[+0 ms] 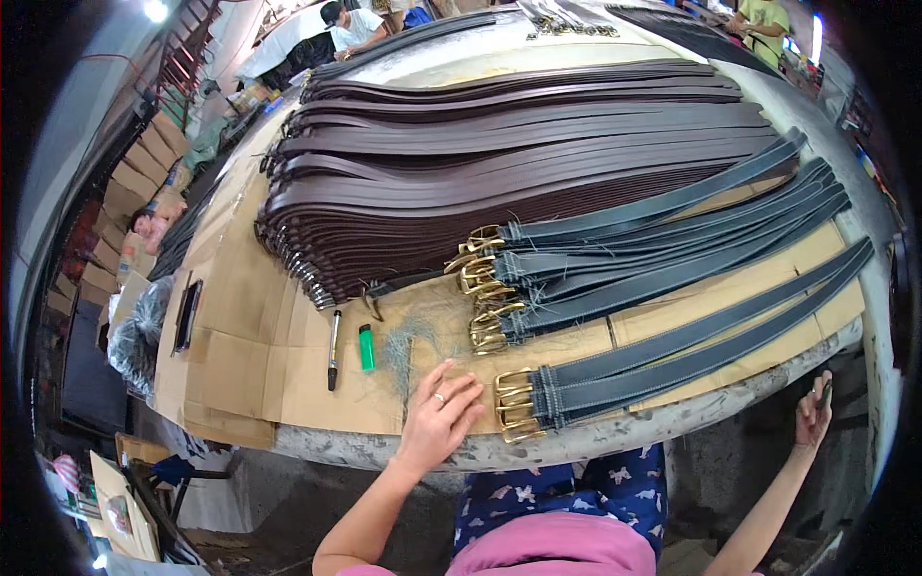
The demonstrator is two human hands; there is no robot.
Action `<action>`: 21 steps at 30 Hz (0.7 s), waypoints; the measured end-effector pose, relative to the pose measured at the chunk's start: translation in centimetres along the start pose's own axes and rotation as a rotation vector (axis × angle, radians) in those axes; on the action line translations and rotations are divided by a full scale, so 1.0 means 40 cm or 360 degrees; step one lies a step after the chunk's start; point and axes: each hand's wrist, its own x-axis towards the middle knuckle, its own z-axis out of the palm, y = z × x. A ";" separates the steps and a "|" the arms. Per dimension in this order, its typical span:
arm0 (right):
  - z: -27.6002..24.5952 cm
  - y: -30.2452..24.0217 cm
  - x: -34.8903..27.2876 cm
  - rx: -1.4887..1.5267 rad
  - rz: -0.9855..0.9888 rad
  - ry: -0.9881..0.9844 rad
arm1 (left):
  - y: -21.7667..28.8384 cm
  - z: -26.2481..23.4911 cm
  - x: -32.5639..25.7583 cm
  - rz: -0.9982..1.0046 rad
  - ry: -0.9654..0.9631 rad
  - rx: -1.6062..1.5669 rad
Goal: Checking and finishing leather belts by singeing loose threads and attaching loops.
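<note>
Resting the left hand point(440, 420) at the front edge of the cardboard point(298, 384), with bent, slightly parted fingers, just beside the gold buckles point(516, 408) of the nearest dark blue belts point(634, 392). Holding the right hand point(812, 415) out past the table point(336, 442), with curled fingers, showing too little to tell of its grasp. Facing more blue belts point(634, 300) behind, brown belts point(499, 192) stacked farther back, and loose thread point(403, 353), a green lighter point(367, 349) and a marker point(333, 353) on the cardboard.

Lit lamp point(156, 11), brown cardboard boxes point(144, 165)
</note>
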 end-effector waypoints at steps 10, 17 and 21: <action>0.048 0.017 0.001 -0.0205 -0.0252 0.0468 | 0.006 -0.003 0.014 -0.0063 -0.0013 -0.0023; -0.070 0.014 -0.006 -0.0107 -0.0121 0.0246 | 0.004 -0.006 0.015 -0.0073 -0.0014 -0.0016; -0.053 0.017 0.011 -0.1349 0.0454 0.0235 | -0.001 0.005 0.014 -0.0009 0.0012 0.0012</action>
